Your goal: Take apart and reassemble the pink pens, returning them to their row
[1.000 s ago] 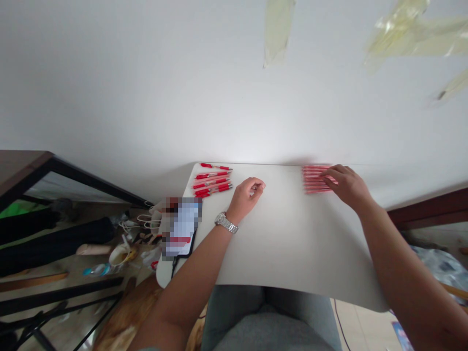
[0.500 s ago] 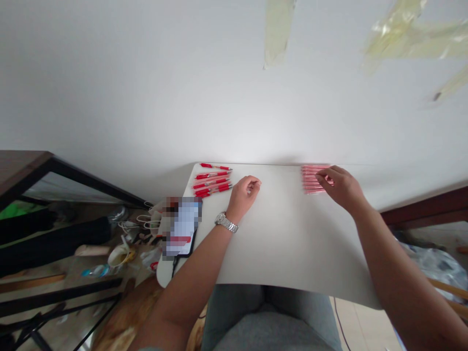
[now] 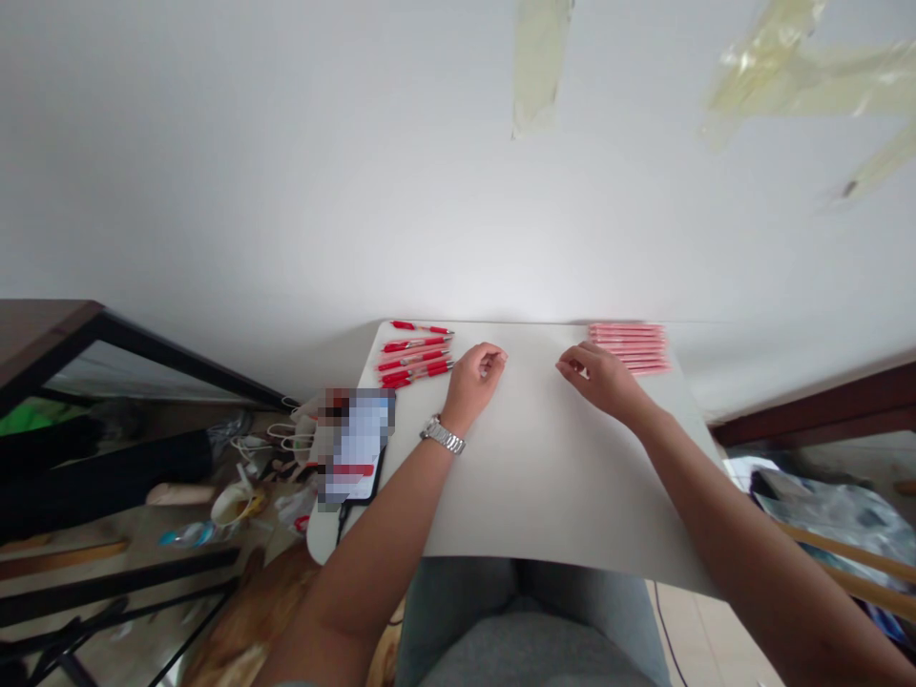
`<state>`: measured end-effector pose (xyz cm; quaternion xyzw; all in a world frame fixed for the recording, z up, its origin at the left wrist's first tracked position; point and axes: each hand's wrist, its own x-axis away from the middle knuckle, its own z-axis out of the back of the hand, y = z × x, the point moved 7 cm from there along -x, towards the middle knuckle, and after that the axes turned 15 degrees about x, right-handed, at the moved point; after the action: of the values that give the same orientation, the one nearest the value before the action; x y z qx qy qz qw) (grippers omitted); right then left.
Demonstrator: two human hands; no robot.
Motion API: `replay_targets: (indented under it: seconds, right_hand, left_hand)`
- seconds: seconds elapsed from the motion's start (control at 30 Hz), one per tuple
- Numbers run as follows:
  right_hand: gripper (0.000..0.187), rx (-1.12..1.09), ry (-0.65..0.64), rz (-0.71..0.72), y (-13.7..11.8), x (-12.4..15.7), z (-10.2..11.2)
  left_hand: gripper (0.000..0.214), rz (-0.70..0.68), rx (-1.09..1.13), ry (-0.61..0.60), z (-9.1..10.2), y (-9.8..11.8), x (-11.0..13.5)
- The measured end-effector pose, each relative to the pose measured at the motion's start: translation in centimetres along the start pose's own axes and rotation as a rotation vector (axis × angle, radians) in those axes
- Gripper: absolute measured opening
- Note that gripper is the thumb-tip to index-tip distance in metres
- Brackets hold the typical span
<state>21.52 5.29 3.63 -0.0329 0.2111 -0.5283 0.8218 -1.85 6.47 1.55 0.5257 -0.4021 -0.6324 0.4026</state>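
Note:
My left hand, with a metal watch on its wrist, rests over the middle of the white table. Its fingers are curled in and I see nothing between them. Just left of it lie several red click pens, spread in a loose row with pale pink strips among them. Right of the middle, my right hand has thumb and fingers pinched together, with no item showing. Behind and right of that hand is a neat row of slim pink pen-like sticks, lying side by side; their exact kind is unclear.
A phone, its screen blurred out, lies at the table's left edge with a cable attached. The wall bounds the table's far edge. To the left stands a dark-framed desk, with clutter on the floor. A plastic bag lies at right.
My right hand has moved left, off the row of pink sticks toward the middle of the table. My left hand and the red pens have stayed in place.

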Motion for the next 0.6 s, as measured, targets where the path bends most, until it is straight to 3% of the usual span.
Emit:
replay_targets:
  seconds: [0.17, 0.33, 0.6]
  right_hand:
    - [0.026, -0.019, -0.012, 0.024, -1.6, -0.3, -1.9]
    - [0.029, -0.059, 0.067, -0.02, -1.6, 0.0, -2.3]
    - [0.025, -0.052, 0.079, -0.009, -1.8, -0.1, -2.6]
  left_hand:
    - [0.021, 0.01, -0.033, -0.021, 0.0, -0.2, 0.0]
    - [0.022, 0.001, -0.055, -0.053, -0.2, -0.1, -0.1]
    - [0.021, -0.002, -0.087, -0.056, -0.2, 0.2, -0.2]
